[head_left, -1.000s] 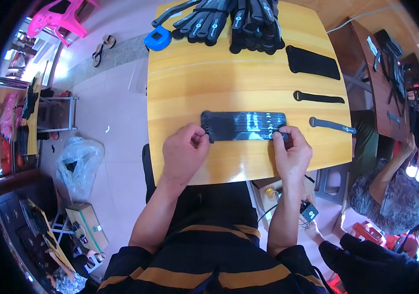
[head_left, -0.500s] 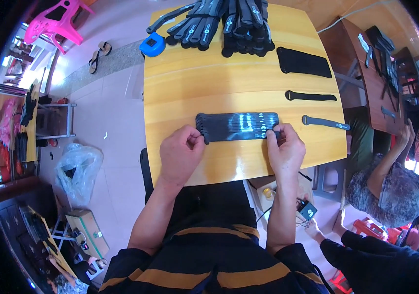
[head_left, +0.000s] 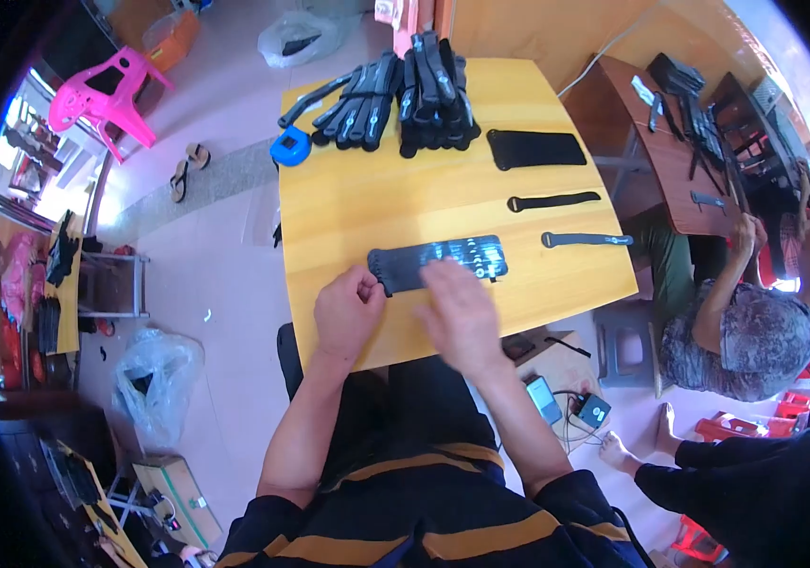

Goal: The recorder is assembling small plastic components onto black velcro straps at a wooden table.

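A flat stack of black cable straps lies on the yellow wooden table, partly under shiny clear wrap. My left hand is closed in a pinch at its near left corner, by the looped strap ends. Over the middle of the stack is my right hand, blurred, its fingers stretched out and its thumb apart, and I see nothing held in it. Farther right lie a grey strap, a thin black strap and a wider black bundle.
At the table's far side sit two strap bundles and a blue tape measure. A pink plastic chair and a clear plastic bag are on the left floor. On the right, a person sits at a brown table.
My right hand has left the stack's right end and moved left over its middle, opening. My left hand stays at the left corner. The view has shifted, showing more beyond the table.
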Demonstrator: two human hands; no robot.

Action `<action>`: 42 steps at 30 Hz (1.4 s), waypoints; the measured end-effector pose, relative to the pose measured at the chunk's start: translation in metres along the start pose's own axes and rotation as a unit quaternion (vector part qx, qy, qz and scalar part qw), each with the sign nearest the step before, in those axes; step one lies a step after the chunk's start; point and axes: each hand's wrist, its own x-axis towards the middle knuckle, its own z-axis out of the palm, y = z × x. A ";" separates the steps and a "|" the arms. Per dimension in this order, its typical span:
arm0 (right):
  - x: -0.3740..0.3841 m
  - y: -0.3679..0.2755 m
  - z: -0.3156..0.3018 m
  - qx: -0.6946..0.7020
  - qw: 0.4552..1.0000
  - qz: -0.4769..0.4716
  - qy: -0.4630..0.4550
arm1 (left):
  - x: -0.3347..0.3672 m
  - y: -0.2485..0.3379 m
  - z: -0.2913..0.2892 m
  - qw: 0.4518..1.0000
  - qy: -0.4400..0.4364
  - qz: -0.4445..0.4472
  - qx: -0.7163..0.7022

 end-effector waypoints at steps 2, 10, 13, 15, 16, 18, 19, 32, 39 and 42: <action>0.005 -0.024 0.004 0.003 0.994 -0.006 -0.111 | -0.001 -0.003 0.002 1.000 0.002 0.007 -0.001; -0.010 -0.015 0.033 -0.097 0.978 -0.004 -0.187 | 0.002 -0.007 0.003 1.000 0.001 0.012 -0.023; -0.017 -0.001 0.024 -0.139 0.970 0.025 -0.199 | 0.002 -0.010 0.003 1.000 0.000 0.011 -0.024; -0.021 0.010 0.010 -0.147 0.967 0.047 -0.204 | 0.002 -0.013 0.002 1.000 -0.009 0.003 -0.022; -0.024 0.016 0.002 -0.174 0.961 0.066 -0.205 | 0.002 -0.013 0.002 1.000 -0.008 0.007 -0.023; -0.030 0.032 -0.011 -0.216 0.952 0.094 -0.195 | 0.003 -0.011 0.002 1.000 0.001 0.028 -0.011; -0.033 0.039 -0.017 -0.217 0.953 0.096 -0.189 | 0.004 -0.009 0.002 0.999 0.002 0.035 -0.011; -0.027 -0.017 0.021 -0.114 0.982 -0.030 -0.149 | 0.004 -0.019 0.006 1.000 0.003 0.023 -0.008; -0.032 -0.008 0.025 -0.124 0.980 -0.004 -0.154 | 0.005 -0.017 0.005 0.999 -0.001 0.033 0.003; -0.041 0.017 0.005 -0.149 0.978 0.042 -0.139 | 0.005 -0.014 0.004 1.000 -0.016 0.012 -0.005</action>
